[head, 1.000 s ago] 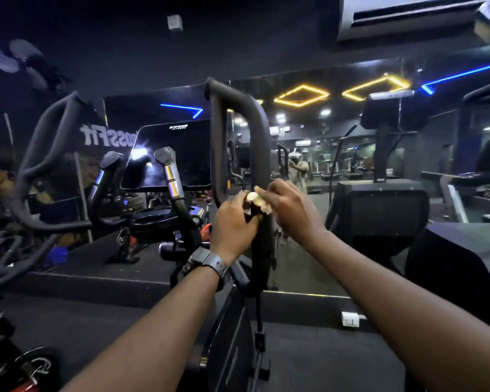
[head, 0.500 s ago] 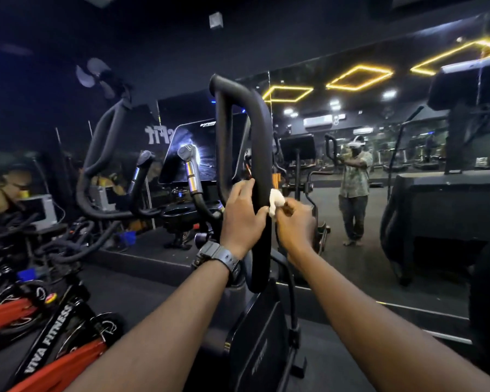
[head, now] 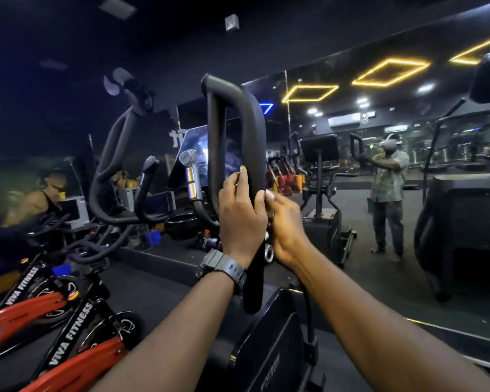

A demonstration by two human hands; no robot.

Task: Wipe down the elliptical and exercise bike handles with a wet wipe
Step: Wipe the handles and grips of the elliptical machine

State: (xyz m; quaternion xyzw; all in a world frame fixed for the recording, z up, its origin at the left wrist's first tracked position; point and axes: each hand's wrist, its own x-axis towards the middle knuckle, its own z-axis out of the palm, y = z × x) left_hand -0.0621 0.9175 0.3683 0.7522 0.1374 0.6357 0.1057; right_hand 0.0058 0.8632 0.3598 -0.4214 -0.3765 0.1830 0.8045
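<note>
A wide mirrored wall point(head: 408, 193) is seen across the right of the dark gym, and yellow diamond-shaped ceiling lights point(head: 391, 72) are reflected in it, along with a standing person in a patterned shirt point(head: 388, 188). At lower left, red-framed exercise bikes lettered "VIVA FITNESS" point(head: 68, 329) are parked side by side. Behind them a curved black left elliptical handle point(head: 111, 154) is raised, and a dark tilted console screen point(head: 193, 154) is set between the two handles.

The centre is taken by the tall black looped foam-covered elliptical handle point(head: 246, 128), standing upright. The left hand point(head: 242, 216) is wrapped around its thick outer bar from the left, with the fingers curled round the front and a grey wristwatch point(head: 224, 268) worn below. The right hand point(head: 286, 224) is closed against the same bar from the right, just beside the left hand and touching it. Only a small pale edge of the white wet wipe point(head: 268, 193) is shown, pinched under the right fingers against the bar, between the two hands. A small silver bolt ring point(head: 268, 253) is visible on the handle below the right palm.
</note>
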